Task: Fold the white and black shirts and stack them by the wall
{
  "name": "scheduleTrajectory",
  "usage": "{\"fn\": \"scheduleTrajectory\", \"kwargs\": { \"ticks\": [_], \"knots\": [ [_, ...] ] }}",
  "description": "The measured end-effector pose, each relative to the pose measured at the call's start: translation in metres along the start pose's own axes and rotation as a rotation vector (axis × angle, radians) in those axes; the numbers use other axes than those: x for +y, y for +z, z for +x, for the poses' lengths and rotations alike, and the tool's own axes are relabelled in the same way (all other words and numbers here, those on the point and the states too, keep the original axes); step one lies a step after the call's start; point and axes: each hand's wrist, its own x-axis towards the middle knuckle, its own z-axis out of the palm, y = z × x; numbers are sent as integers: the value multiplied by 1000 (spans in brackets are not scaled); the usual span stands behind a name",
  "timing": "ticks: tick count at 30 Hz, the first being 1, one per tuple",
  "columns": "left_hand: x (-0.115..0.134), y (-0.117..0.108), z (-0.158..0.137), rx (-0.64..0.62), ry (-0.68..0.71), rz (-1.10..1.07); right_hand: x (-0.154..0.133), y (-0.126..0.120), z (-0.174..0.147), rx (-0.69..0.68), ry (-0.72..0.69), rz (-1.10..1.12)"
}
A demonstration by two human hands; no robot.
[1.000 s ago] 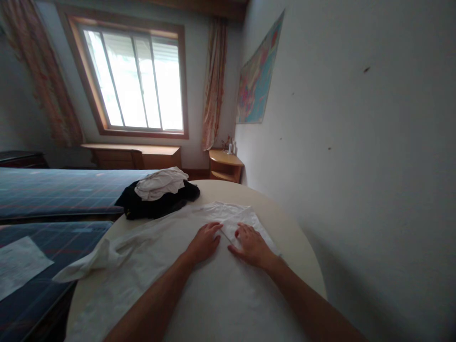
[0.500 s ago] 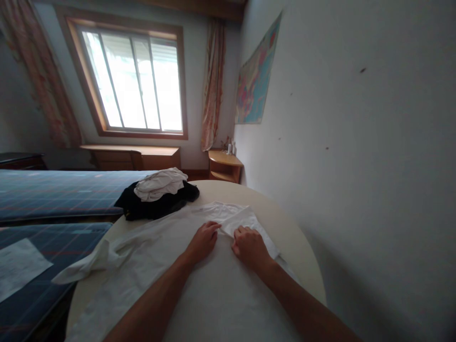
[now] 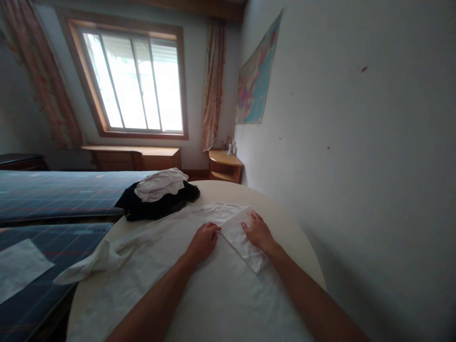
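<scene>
A white shirt [image 3: 221,289] lies spread over the round table, its left sleeve [image 3: 85,266] hanging past the table's left edge. The right sleeve [image 3: 239,235] is folded inward across the body, with a straight edge running diagonally. My left hand [image 3: 204,241] is closed at the inner end of that fold, its fingertips pinching the cloth. On the folded sleeve rests my right hand [image 3: 258,231], open, fingers apart and touching the fabric near the shirt's outer side.
Beyond the shirt, a black garment [image 3: 149,209] with a crumpled pale cloth [image 3: 162,184] on top sits at the back left of the round table [image 3: 302,247]. Two blue plaid mattresses [image 3: 71,194] stand to the left, one bearing a white sheet [image 3: 21,266]. A wall [image 3: 374,199] rises on the right.
My right hand has let go of the cloth and moved outward and slightly away, opening flat on the sleeve. The sleeve now lies folded over the body. My left hand stays nearly in place.
</scene>
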Motion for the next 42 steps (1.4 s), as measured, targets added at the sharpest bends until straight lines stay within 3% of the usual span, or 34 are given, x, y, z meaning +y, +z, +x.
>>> {"fn": "scheduleTrajectory", "kwargs": {
  "ticks": [4, 7, 15, 22, 25, 31, 37, 42],
  "knots": [
    [0, 0, 0, 16, -11, 1, 11, 15, 18, -123, 93, -40],
    [-2, 2, 0, 11, 12, 5, 10, 22, 23, -190, 72, -41],
    [-7, 5, 0, -10, 40, 2, 13, 26, 38, -105, -40, -25],
    [-7, 4, 1, -1, 46, -19, 22, 22, 50, -155, -108, 123],
    [-10, 6, 0, -24, 41, -1, 35, 13, 56, -94, -43, 193],
    [-7, 5, -1, -35, 33, 14, 60, -5, 55, -59, 228, 65],
    [-6, 4, -1, -47, 64, 47, 64, -9, 43, -143, 152, 16],
    [-4, 3, -4, -65, 54, 88, 57, -8, 36, -114, 153, -54]
  ]
}}
